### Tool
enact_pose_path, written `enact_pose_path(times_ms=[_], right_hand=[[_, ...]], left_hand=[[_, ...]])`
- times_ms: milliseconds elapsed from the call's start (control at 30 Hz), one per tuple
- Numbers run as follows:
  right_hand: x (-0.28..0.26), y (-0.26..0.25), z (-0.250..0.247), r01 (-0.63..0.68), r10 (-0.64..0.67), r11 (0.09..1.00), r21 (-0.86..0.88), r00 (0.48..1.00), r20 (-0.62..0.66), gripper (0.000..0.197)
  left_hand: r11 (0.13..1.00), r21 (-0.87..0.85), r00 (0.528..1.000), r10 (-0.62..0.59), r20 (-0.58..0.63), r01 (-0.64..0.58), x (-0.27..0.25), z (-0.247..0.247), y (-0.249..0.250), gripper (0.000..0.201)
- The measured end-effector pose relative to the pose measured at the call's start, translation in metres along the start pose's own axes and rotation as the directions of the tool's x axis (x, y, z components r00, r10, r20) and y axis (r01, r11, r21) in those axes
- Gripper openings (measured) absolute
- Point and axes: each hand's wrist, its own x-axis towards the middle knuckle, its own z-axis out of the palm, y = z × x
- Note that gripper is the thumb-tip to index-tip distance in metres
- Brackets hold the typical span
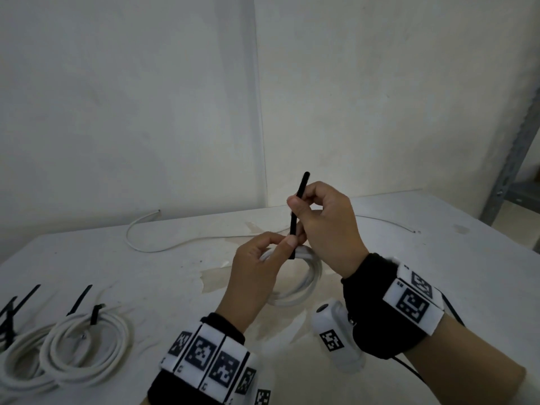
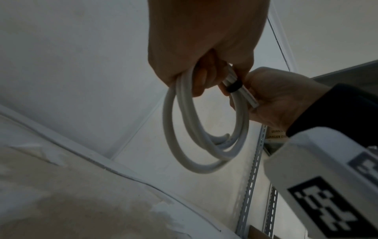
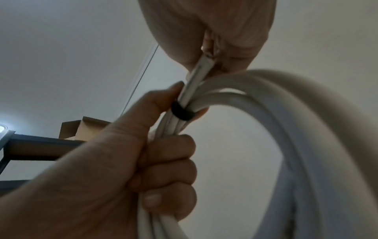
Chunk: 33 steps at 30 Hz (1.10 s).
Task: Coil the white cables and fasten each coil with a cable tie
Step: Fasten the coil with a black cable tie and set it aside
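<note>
Above the table, my left hand (image 1: 280,247) grips a white cable coil (image 1: 306,279) at its top, fingers curled round the bundled strands. A black cable tie (image 1: 295,223) is looped round the bundle right beside my left thumb, and its tail stands up. My right hand (image 1: 298,206) pinches that tail between thumb and forefinger. In the left wrist view the coil (image 2: 204,129) hangs below my left hand (image 2: 204,48), with the tie band (image 2: 235,86) snug on the strands. The right wrist view shows the band (image 3: 181,113) against my left hand's thumb (image 3: 163,100).
Two tied white coils (image 1: 87,346) lie at the table's front left, with loose black ties (image 1: 79,299) behind them. A loose white cable (image 1: 175,244) curves across the back of the table (image 1: 438,258). A thin wire (image 1: 388,222) lies back right. A metal shelf post (image 1: 511,171) stands at the right.
</note>
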Motion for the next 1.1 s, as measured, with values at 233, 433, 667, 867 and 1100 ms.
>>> enact_pose_path(times_ms=[233, 433, 667, 867, 1100], right_hand=[[-0.022, 0.014, 0.001, -0.161, 0.133, 0.987, 0.03, 0.894, 0.428, 0.053], [-0.034, 0.014, 0.02, -0.274, 0.156, 0.949, 0.153, 0.835, 0.527, 0.068], [-0.022, 0.011, 0.035, -0.2, 0.134, 0.973, 0.116, 0.897, 0.422, 0.018], [-0.016, 0.008, 0.041, -0.025, 0.037, 0.998, -0.049, 0.963, 0.265, 0.027], [-0.011, 0.009, 0.042, -0.114, 0.099, 0.993, 0.009, 0.9, 0.425, 0.019]], left_hand=[[0.963, -0.242, 0.979, -0.157, -0.131, 0.122, 0.002, -0.029, -0.001, 0.038], [0.98, -0.145, 0.978, -0.158, -0.137, 0.138, -0.004, -0.045, -0.009, 0.038], [0.992, -0.021, 0.987, -0.123, -0.1, 0.121, -0.009, -0.052, -0.013, 0.023], [0.995, 0.015, 0.99, -0.096, -0.101, 0.098, -0.002, -0.047, -0.01, 0.024], [0.982, -0.062, 0.974, -0.183, -0.131, 0.176, 0.001, -0.056, -0.009, 0.023]])
